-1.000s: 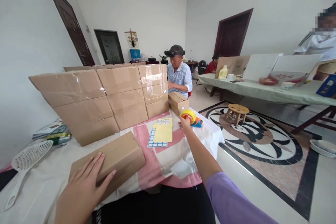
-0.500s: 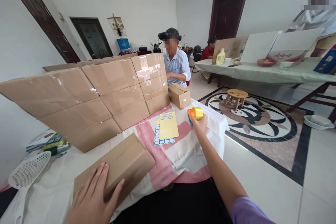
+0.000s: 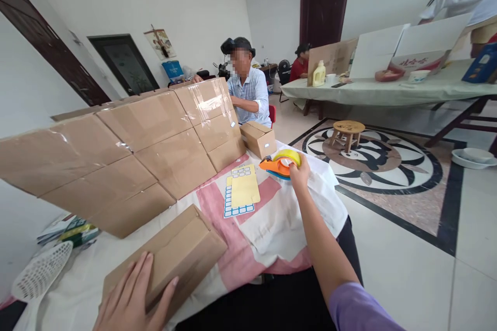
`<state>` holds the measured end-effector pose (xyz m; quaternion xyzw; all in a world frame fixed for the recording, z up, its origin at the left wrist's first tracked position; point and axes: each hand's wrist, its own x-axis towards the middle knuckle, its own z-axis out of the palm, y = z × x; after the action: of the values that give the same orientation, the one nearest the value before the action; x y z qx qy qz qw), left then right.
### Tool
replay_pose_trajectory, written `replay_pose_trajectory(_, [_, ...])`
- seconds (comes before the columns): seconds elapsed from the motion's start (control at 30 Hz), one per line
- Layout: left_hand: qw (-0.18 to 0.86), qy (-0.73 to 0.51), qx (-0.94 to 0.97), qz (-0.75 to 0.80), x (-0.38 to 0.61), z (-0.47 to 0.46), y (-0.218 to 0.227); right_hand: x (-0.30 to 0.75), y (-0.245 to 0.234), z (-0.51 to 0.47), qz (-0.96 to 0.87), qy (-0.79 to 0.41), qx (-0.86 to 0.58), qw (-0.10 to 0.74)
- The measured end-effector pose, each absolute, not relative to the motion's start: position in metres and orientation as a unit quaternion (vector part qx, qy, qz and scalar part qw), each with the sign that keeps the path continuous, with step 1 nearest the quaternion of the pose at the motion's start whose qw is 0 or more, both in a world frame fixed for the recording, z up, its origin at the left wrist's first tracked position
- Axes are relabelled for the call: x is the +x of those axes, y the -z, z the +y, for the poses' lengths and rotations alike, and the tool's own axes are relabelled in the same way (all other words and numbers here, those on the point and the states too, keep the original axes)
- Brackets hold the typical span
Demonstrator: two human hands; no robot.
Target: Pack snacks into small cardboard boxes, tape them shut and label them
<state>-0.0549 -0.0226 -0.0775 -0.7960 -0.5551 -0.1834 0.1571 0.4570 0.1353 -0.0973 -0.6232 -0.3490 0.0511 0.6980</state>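
A closed brown cardboard box rests slantwise on the cloth-covered table in front of me. My left hand lies over its near left end, fingers spread on the top and the thumb apart along the near side. At the table's right, my right hand is closed round an orange tape dispenser with a yellow roll of tape. The dispenser is raised off the cloth, its toothed end pointing left. Between my hands lie sheets of blue-bordered labels with a yellow sheet on top.
A taped cardboard wall stands along the table's far side. A small box sits at its right end. At the left lies a white slotted skimmer. Behind the wall sits a person; a wooden stool stands on the floor.
My right hand has lifted the tape dispenser from the cloth and turned it, so its orange side shows. My left hand stays on the box. The view has shifted slightly.
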Motion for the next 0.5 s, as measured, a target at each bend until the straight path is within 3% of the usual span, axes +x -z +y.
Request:
replay_pose_trajectory(0.2, [0.169,0.261,-0.71,-0.632,0.048,-0.029,0.027,0.443,0.048,0.112,-0.491,-0.106,-0.467,0.728])
replay_pose_trajectory(0.33, [0.092,0.332,-0.784,-0.517,0.138,-0.019,-0.005,0.425,0.023,0.08,-0.574,-0.156,-0.376,0.71])
replay_pose_trajectory(0.5, [-0.005,0.283,-0.818,-0.5,0.208,-0.006,-0.006,0.408,0.022,0.04,-0.627,-0.215,-0.322,0.677])
